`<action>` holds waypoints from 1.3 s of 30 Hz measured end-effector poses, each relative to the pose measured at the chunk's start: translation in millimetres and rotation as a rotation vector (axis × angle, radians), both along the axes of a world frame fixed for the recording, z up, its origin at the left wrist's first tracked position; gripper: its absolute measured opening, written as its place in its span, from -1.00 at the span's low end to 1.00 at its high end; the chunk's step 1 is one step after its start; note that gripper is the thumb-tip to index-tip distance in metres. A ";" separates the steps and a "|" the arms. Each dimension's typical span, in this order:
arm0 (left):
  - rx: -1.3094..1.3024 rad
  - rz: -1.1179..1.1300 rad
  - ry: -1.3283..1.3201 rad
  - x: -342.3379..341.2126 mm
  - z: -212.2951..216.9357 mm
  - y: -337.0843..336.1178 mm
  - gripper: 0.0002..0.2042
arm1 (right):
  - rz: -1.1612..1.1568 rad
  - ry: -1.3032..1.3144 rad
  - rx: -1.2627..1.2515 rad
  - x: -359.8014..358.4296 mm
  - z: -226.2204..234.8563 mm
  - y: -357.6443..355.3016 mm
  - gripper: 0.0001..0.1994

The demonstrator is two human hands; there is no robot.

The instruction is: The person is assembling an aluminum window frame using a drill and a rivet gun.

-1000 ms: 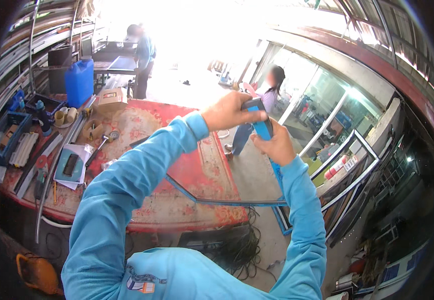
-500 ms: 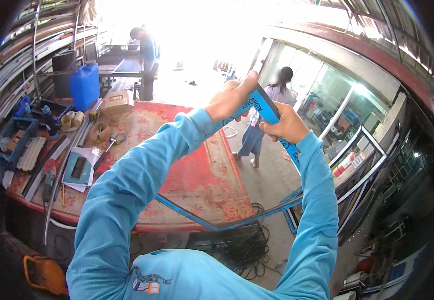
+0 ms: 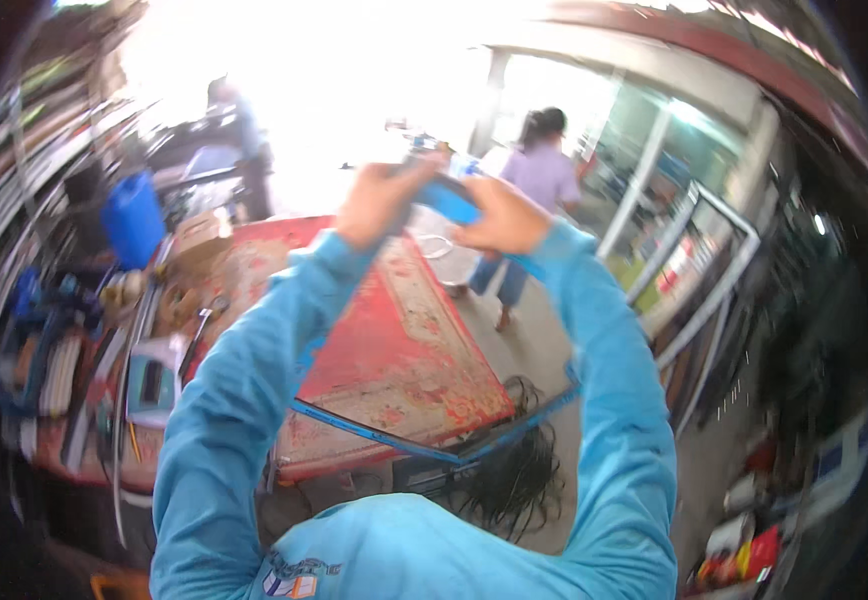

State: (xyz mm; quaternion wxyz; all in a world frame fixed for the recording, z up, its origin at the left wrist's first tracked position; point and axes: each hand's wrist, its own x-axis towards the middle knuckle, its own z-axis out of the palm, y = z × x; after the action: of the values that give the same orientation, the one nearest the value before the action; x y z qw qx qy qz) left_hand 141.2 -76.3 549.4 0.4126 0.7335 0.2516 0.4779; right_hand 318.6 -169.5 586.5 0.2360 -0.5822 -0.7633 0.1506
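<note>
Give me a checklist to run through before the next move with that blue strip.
1. Left hand on the blue strip: ok.
2. Right hand on the strip: ok.
3. Firmness of either grip: cannot tell, the picture is blurred.
4. Strip lifted off the red worktable: ok.
5. Space ahead free: not ok, a person in a lilac shirt stands just beyond the hands.
</note>
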 end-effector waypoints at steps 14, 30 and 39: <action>-0.199 0.097 -0.331 -46.3 -20.8 52.3 -0.54 | -0.052 2.175 0.408 20.0 -245.6 -24.1 -0.55; -0.248 0.141 -0.350 -65.2 -33.6 51.5 -0.52 | -0.249 2.684 0.564 85.1 -176.5 11.0 -0.50; -0.334 0.101 -0.375 -54.2 -52.0 61.9 -0.51 | 0.294 2.260 0.641 86.6 -131.6 61.7 -0.64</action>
State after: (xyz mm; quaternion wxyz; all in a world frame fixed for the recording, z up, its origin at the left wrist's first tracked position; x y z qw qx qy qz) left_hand 87.0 -14.4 497.4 0.5430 0.5405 0.2824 0.5773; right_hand 405.2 -107.8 454.9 0.8925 0.0602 -0.1843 0.4072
